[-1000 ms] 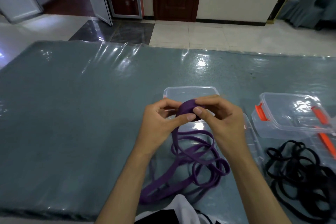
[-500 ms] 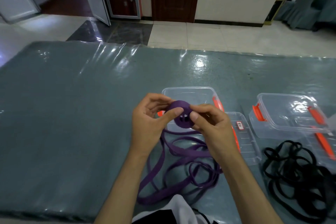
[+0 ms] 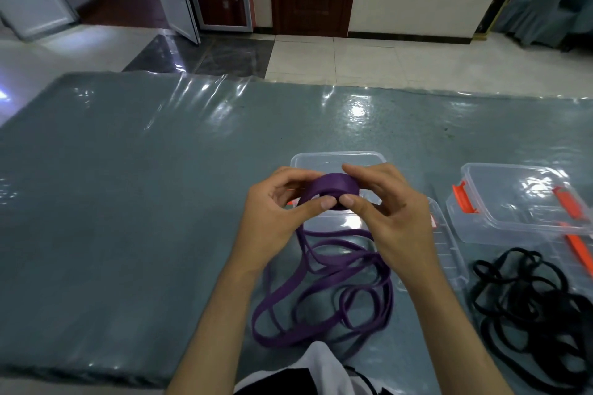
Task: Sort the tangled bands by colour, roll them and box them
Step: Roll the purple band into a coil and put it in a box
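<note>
Head view: your left hand (image 3: 272,221) and right hand (image 3: 388,218) both have a curled grip on the purple band (image 3: 333,191), a tight roll above the table (image 3: 128,202); its loose loops trail below. A clear box (image 3: 337,160) sits behind, a black band tangle (image 3: 526,304) right.

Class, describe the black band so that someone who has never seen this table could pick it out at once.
Start at the grey-green table and go to its near right corner. Just in front of the clear box with orange clips lies the black band, a loose tangle. Unlike the purple band, no hand holds it.
</note>
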Tool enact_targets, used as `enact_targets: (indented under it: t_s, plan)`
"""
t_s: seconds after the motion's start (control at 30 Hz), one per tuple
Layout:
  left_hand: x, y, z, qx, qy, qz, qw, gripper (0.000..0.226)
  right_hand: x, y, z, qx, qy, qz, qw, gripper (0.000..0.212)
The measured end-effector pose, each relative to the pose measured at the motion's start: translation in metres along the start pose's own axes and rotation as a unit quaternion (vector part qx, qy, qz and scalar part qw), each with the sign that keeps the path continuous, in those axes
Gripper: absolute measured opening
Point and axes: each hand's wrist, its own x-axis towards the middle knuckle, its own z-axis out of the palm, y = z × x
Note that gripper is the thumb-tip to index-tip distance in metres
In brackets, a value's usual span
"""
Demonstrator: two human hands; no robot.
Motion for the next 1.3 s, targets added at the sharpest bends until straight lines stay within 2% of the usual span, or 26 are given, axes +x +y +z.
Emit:
enact_targets:
  t_s: [0.13, 0.27, 0.5, 0.57, 0.7, 0.8, 0.9, 1.0, 1.1, 1.3]
  plan:
    - [0.003, 0.004, -0.011, 0.13, -0.01, 0.025, 0.991, 0.035, 0.001, -0.001, -0.007, -0.07, -0.044, -0.017, 0.996, 0.032]
    - [0.002, 0.005, -0.014, 0.114, -0.027, 0.022, 0.993, 0.035, 0.005, -0.006, -0.011, -0.101, -0.05, -0.037, 0.993, 0.03]
    - [-0.004, 0.004, -0.004, -0.005, -0.01, 0.004, 1.0, 0.037, 0.005, -0.007, -0.007, 0.033, -0.018, 0.004, 0.999, 0.039]
    - [-0.002, 0.007, -0.002, -0.022, -0.004, 0.009, 1.0, 0.037, 0.004, -0.007, -0.002, 0.073, -0.002, 0.002, 0.997, 0.033]
    - [0.01, 0.022, 0.003, -0.012, 0.026, 0.059, 0.998, 0.036, 0.01, -0.017, 0.002, 0.139, 0.025, 0.03, 0.989, 0.022]
    - [0.02, 0.032, 0.006, 0.001, 0.057, 0.103, 0.993, 0.036, 0.028, -0.036, -0.003, 0.151, 0.016, 0.053, 0.987, 0.021]
    - [0.034, 0.045, 0.01, -0.027, 0.061, 0.13, 0.989, 0.029, 0.051, -0.05, -0.006, 0.16, 0.006, 0.028, 0.987, 0.029]
    - [0.049, 0.066, 0.007, -0.073, 0.03, 0.135, 0.988, 0.027, 0.071, -0.065, -0.002, 0.199, 0.024, 0.003, 0.98, 0.03]
    - [0.066, 0.088, 0.0, -0.055, 0.006, 0.147, 0.988, 0.029, 0.092, -0.077, 0.003, 0.204, 0.039, -0.013, 0.978, 0.026]
    - [0.09, 0.15, -0.003, -0.007, 0.055, 0.222, 0.973, 0.023, 0.13, -0.118, 0.007, 0.236, 0.049, -0.055, 0.969, 0.025]
